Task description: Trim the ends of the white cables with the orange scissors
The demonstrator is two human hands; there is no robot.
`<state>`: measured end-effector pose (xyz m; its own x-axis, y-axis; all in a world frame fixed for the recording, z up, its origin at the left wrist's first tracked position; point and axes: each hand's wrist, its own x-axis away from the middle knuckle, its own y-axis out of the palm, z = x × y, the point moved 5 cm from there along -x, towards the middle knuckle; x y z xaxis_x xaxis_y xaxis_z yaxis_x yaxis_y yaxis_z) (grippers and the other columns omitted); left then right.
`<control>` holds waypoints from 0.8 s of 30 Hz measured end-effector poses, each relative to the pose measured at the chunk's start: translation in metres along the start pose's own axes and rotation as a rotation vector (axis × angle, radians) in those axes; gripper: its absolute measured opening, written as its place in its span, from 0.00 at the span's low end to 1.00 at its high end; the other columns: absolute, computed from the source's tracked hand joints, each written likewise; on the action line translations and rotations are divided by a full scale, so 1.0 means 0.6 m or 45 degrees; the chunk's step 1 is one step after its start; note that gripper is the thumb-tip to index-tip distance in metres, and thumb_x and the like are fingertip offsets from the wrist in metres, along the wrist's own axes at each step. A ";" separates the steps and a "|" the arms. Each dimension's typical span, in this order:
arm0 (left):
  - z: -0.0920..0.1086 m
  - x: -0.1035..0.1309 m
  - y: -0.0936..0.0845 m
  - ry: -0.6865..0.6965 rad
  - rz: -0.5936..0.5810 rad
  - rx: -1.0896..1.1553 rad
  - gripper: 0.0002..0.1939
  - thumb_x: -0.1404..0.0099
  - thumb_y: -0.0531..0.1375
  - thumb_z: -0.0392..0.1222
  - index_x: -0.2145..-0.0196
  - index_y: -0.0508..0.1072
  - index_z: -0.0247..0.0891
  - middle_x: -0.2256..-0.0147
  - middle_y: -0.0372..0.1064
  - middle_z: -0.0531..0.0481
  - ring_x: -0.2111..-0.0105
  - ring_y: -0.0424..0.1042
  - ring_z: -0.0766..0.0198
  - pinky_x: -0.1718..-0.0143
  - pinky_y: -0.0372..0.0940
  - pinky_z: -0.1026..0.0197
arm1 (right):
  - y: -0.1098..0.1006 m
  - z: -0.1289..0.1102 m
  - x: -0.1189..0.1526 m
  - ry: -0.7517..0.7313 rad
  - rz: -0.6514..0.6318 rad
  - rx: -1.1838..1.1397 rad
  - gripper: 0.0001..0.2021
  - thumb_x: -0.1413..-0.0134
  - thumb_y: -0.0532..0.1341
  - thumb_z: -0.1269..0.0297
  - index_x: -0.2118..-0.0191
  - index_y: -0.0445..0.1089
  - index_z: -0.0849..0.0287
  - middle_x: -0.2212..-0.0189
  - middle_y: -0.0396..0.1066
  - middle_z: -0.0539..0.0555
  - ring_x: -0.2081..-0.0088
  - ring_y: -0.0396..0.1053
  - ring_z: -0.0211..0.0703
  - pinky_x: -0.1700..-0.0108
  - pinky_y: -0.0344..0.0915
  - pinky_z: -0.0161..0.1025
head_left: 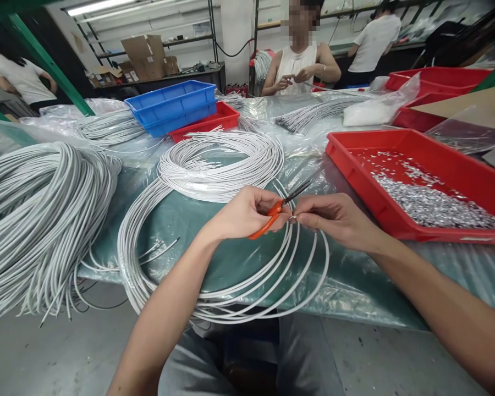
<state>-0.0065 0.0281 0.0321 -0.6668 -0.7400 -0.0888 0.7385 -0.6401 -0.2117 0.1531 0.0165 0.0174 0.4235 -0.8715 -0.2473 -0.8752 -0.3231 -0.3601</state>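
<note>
My left hand (253,212) is closed around orange-handled scissors (272,215), whose dark blades point up and to the right. Just right of it, my right hand (334,217) pinches the end of a white cable (292,217) between thumb and fingertips. The fingertips of both hands nearly meet at this cable end; exactly what each finger touches there is partly hidden. Under my hands lies a large loose coil of white cable (134,242), with several loops hanging over the table's front edge. Behind it rests a tighter coil of white cable (223,190).
At right stands a red tray (355,206) with many small silvery pieces. A thick bundle of cables (45,220) hangs over the table's left side. Blue trays (173,113) sit at the back on a red tray (231,113). A person (299,63) works across the table.
</note>
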 end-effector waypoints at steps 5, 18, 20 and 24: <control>-0.002 -0.005 -0.006 0.068 0.176 0.000 0.08 0.45 0.65 0.40 0.73 0.74 0.30 0.80 0.63 0.55 0.79 0.58 0.75 0.78 0.54 0.69 | 0.015 0.012 -0.003 0.150 0.057 -0.224 0.20 0.43 0.61 0.47 0.74 0.69 0.59 0.81 0.61 0.48 0.79 0.59 0.35 0.77 0.58 0.35; -0.005 -0.008 -0.005 0.132 0.287 -0.064 0.12 0.44 0.66 0.44 0.71 0.74 0.30 0.77 0.63 0.53 0.76 0.57 0.73 0.76 0.55 0.69 | 0.046 0.017 0.003 0.249 -0.008 -0.497 0.20 0.39 0.57 0.47 0.73 0.65 0.59 0.88 0.61 0.46 0.84 0.55 0.34 0.77 0.52 0.35; -0.005 -0.008 -0.004 0.134 0.285 -0.093 0.12 0.44 0.66 0.44 0.72 0.73 0.30 0.77 0.63 0.53 0.76 0.57 0.73 0.75 0.55 0.68 | 0.047 0.015 0.004 0.248 0.001 -0.487 0.20 0.39 0.57 0.47 0.73 0.65 0.59 0.88 0.61 0.46 0.84 0.55 0.34 0.78 0.51 0.35; -0.008 -0.007 -0.003 0.134 0.282 -0.102 0.11 0.43 0.65 0.43 0.74 0.71 0.31 0.77 0.64 0.53 0.76 0.57 0.72 0.74 0.55 0.68 | 0.045 0.010 0.004 0.234 0.048 -0.456 0.19 0.39 0.58 0.48 0.73 0.66 0.59 0.88 0.62 0.46 0.84 0.54 0.34 0.78 0.51 0.35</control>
<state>-0.0054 0.0334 0.0284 -0.4998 -0.8317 -0.2418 0.8601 -0.4436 -0.2520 0.1318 0.0077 0.0019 0.3688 -0.9262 -0.0779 -0.9293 -0.3692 -0.0097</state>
